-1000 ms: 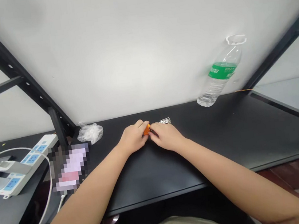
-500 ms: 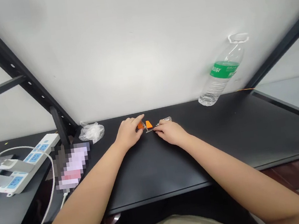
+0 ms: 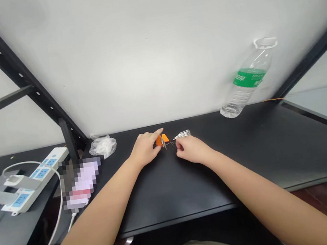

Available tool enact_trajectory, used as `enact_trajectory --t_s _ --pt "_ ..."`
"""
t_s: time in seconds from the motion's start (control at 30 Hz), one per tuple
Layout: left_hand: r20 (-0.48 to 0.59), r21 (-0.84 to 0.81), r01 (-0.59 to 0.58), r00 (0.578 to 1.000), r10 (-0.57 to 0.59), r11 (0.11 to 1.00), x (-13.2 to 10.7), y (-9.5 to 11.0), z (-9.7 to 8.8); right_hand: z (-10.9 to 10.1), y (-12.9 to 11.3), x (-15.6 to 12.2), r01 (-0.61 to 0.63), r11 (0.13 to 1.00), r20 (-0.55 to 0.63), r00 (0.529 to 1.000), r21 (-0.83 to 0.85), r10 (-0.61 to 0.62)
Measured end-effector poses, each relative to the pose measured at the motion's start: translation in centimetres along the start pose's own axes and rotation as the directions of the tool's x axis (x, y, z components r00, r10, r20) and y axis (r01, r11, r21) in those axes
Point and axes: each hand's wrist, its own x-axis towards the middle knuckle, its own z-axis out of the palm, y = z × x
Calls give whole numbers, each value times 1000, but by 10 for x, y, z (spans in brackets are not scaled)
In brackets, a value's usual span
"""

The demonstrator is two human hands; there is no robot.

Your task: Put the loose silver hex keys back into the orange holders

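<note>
A small orange clip (image 3: pixel 162 140) lies on the black table (image 3: pixel 246 155) near the white wall. My left hand (image 3: pixel 144 150) pinches its left end, the index finger stretched over its top. A thin metal wire handle (image 3: pixel 170 143) sticks out from the clip to the right. My right hand (image 3: pixel 191 150) is curled, its fingertips pinched on that wire. Just behind my right hand sits a small stack of silvery metal pieces (image 3: pixel 183 134).
A clear water bottle (image 3: pixel 247 81) with a green label stands at the back right. A crumpled plastic bag (image 3: pixel 103 145) lies left of my hands. Farther left are a phone (image 3: pixel 81 183), a white power strip (image 3: pixel 29 182) with cables, and a black frame post (image 3: pixel 68 141).
My hands, joined on the orange clip a second ago, have come apart. The right hand has drawn back to the right, and the wire now shows between the hands.
</note>
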Motion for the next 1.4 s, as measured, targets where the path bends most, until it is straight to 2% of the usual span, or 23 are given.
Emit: enact_trajectory --t_s 0.13,0.23,0.37,0.57,0.77,0.9,1.03,1.13,1.2,1.3,1.4 --pt "-2 -29 23 1000 -23 999 0 4 1 -3 3 3 83 955 -112 992 286 -53" --pt "-5 -45 6 1000 -6 999 1 7 1 -6 2 3 136 937 -223 973 323 -65" --pt "7 -36 -13 1000 13 999 2 11 -1 -8 2 2 206 937 -320 941 280 -112" --pt "22 -25 -12 1000 12 1000 3 13 -2 -12 6 1 262 951 -306 930 166 -203" --pt "41 11 -45 998 45 999 3 13 -3 -16 2 -3 223 973 -232 951 63 -203" --pt "44 14 -58 997 57 998 2 12 -2 -16 -1 -5 245 969 -222 947 33 -232" --pt "62 -5 -67 996 67 998 1 10 -2 -16 -4 -6 275 957 -218 943 93 -250" --pt "67 -20 -66 996 67 998 0 9 -3 -15 -4 -6 217 937 -255 956 273 -147" --pt "64 -37 -73 995 75 997 1 10 -4 -15 -3 -6 164 930 -274 959 329 -73" --pt "56 -80 -89 994 93 993 1 10 -4 -15 -2 -6 142 963 -278 958 231 -75" --pt "35 -117 -102 994 107 988 1 11 -4 -11 -2 -6 244 955 -306 934 167 -185"
